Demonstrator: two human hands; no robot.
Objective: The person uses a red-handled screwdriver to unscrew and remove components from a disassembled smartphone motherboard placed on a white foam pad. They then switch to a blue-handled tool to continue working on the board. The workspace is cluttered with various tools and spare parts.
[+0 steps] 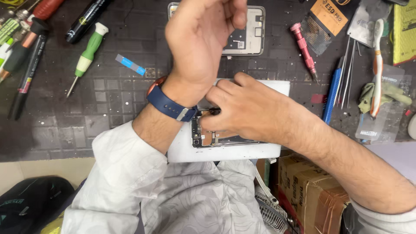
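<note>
An opened phone with its circuit board showing lies on a white pad at the near edge of the dark work mat. My right hand rests on the phone with its fingertips pinched together at the phone's upper left corner, next to a small dark part. My left hand is raised above the pad, back toward me, fingers curled with nothing visible in them. A blue watch sits on that wrist, almost touching my right fingertips. A silver phone frame lies behind, partly hidden by my left hand.
A green-handled screwdriver, black tools and a small blue strip lie to the left. At the right are a pink screwdriver, metal tweezers, a blue tool and a toothbrush. A cardboard box stands below the mat's edge.
</note>
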